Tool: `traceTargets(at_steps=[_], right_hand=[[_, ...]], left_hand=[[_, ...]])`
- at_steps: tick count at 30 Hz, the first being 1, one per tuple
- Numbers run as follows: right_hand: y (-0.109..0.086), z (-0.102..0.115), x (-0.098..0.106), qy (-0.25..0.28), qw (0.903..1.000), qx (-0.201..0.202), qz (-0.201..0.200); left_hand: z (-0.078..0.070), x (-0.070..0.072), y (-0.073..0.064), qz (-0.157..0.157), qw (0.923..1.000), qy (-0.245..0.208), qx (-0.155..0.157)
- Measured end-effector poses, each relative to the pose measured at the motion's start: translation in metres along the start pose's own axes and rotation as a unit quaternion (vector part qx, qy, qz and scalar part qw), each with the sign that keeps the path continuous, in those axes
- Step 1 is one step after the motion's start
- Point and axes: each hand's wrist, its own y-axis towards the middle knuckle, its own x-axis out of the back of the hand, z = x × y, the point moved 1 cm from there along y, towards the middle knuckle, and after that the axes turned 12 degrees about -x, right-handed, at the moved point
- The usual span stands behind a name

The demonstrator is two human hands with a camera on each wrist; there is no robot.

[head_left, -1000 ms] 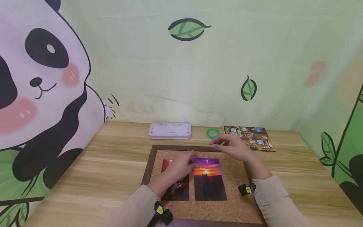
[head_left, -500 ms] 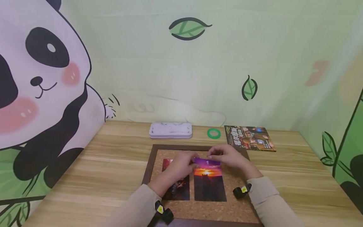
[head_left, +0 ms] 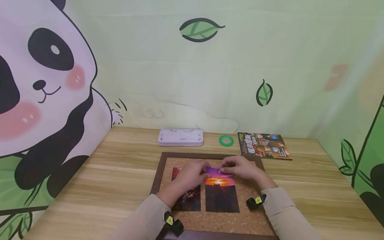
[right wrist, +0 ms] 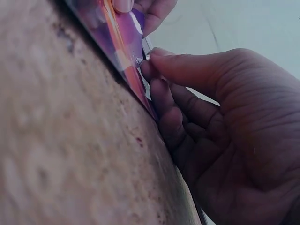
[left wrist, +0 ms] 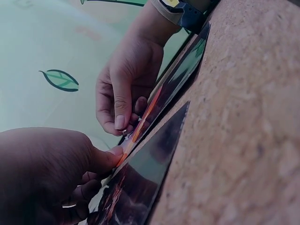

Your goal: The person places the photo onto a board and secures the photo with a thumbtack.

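A sunset photo (head_left: 220,196) lies on a brown-framed cork board (head_left: 195,221), right of a darker red photo (head_left: 192,201). My left hand (head_left: 192,173) reaches across the darker photo and pinches the sunset photo's upper left corner; its thumb is on the glossy face in the left wrist view. My right hand (head_left: 243,168) is at the sunset photo's top edge. Between its thumb and index finger it pinches a small clear push pin (right wrist: 149,56), close against the photo. Whether the point is in the cork cannot be seen.
Behind the board, a white tin case (head_left: 180,137), a green tape roll (head_left: 226,140) and a picture-covered booklet (head_left: 265,146) lie along the back of the wooden table (head_left: 120,173). A green panda-printed backdrop (head_left: 150,66) stands behind the table.
My right hand has moved down and left from near the tape roll to the sunset photo's top edge. My left hand has stayed at the photo's corner.
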Motion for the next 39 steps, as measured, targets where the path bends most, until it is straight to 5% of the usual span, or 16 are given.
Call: traceTargets(at_steps=[39], right_hand=[[-0.002,0.011,-0.006,-0.071,0.9972,-0.002,-0.024]], left_hand=[[0.001,-0.001,-0.001,0.015,0.9991,0.034,-0.018]])
